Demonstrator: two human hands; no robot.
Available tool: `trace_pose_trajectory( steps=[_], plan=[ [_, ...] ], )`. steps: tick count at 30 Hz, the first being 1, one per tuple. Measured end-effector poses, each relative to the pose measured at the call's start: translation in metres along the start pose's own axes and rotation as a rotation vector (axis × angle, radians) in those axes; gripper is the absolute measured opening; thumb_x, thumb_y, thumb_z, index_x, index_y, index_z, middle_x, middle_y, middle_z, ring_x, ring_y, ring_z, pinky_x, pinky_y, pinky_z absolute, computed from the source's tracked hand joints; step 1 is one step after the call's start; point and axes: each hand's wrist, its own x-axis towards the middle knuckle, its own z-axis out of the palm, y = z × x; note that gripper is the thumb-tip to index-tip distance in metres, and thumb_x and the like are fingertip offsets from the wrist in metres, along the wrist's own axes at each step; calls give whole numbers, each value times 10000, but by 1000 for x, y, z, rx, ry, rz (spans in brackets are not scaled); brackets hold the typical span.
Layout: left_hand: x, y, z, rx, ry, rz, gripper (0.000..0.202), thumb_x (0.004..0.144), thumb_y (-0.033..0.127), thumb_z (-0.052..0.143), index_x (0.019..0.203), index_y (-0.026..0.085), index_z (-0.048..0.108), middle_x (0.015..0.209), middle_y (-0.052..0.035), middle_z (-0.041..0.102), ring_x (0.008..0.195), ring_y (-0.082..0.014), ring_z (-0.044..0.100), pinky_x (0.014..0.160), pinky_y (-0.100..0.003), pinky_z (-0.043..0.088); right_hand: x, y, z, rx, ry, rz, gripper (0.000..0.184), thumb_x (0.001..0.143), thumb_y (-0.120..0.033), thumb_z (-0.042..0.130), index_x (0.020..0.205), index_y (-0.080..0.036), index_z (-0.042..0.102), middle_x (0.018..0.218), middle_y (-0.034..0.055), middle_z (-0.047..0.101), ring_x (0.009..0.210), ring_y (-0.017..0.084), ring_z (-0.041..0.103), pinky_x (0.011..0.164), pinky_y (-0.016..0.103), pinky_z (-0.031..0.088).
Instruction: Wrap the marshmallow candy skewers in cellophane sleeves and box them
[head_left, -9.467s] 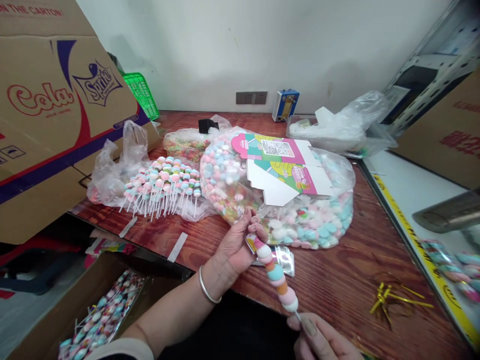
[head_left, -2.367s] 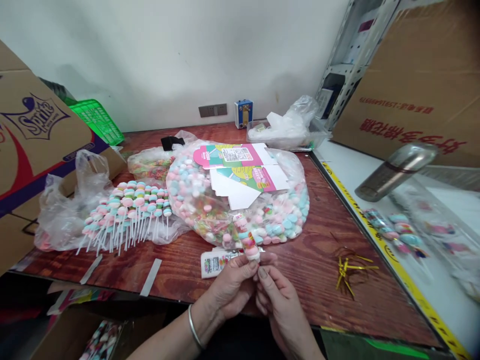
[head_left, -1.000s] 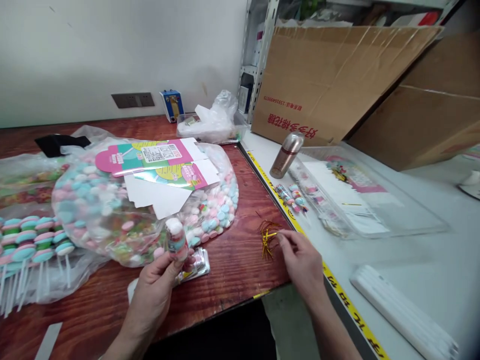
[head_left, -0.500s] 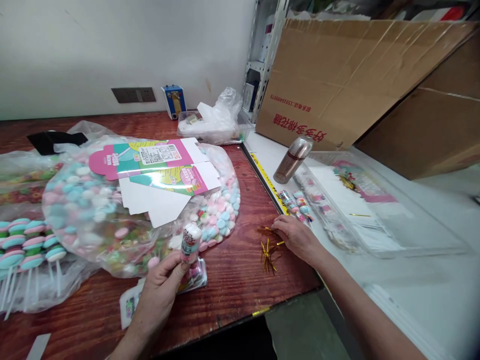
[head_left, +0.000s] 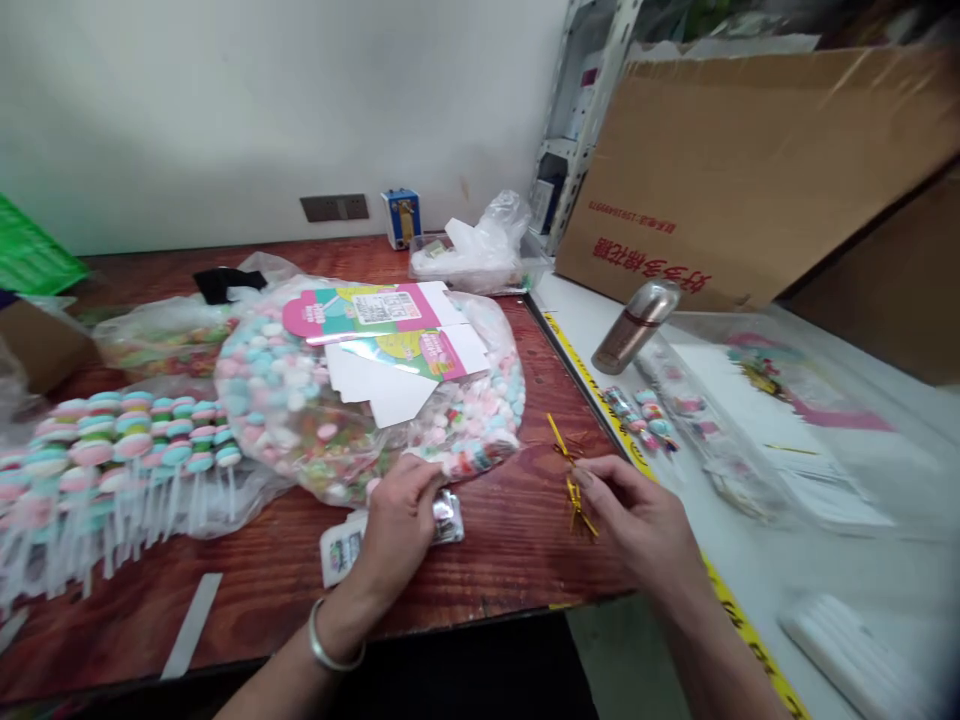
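Note:
My left hand (head_left: pixel 401 515), closed, pinches the gathered end of a small printed clear bag of marshmallows (head_left: pixel 484 457). The bag lies tipped sideways, pointing right. Between the thumb and fingers of my right hand (head_left: pixel 637 515) is a gold twist tie (head_left: pixel 557 437), its free end sticking up to the left. Just under those fingertips, more gold twist ties (head_left: pixel 577 510) lie on the red-brown table (head_left: pixel 510 560). Below my left hand are flat printed packets (head_left: pixel 448 517) and a white card (head_left: pixel 341 552), partly covered by the hand.
A large bag of marshmallows (head_left: pixel 262 345) carries an unfolded printed carton (head_left: pixel 397 385). Marshmallow skewers (head_left: pixel 135 440) lie at left. On the white table to the right are a metal flask (head_left: pixel 637 325), filled bags (head_left: pixel 652 412), a clear tray (head_left: pixel 847 500) and a big cardboard box (head_left: pixel 750 170).
My right hand has lifted a gold twist tie from the pile. My left hand has turned over, tipping the upright marshmallow bag sideways to the right. The view has swung left.

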Motion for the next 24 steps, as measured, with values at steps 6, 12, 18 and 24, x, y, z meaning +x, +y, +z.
trace_pose_trajectory(
  steps=[6,12,18,24],
  plan=[
    [-2,0,14,192,61,181,228,903,122,480,1090,181,598,889,-50,672,821,-171,627,740,-284,487,-31,-43,76,432,-32,102,232,809,-405,630,754,-183,665,711,17,671,664,156,599,633,241,477],
    [-8,-4,19,234,40,318,342,928,137,448,1248,212,545,928,-67,669,836,-171,626,736,-282,500,-22,-33,93,514,-35,154,219,786,-378,638,702,-176,648,656,-2,638,624,132,552,604,220,463],
    [-6,3,25,-307,-13,-121,159,871,195,571,975,174,690,810,-44,659,753,-139,594,699,-251,461,-27,-28,97,540,9,183,194,776,-362,631,733,-173,643,649,0,639,617,143,575,589,238,478],
    [-3,7,27,-1113,-137,-621,247,710,290,758,840,99,667,570,47,477,470,-25,351,462,-157,238,-24,-27,96,559,-13,151,221,756,-389,683,832,-183,658,787,39,692,720,176,637,676,288,530]
  ],
)
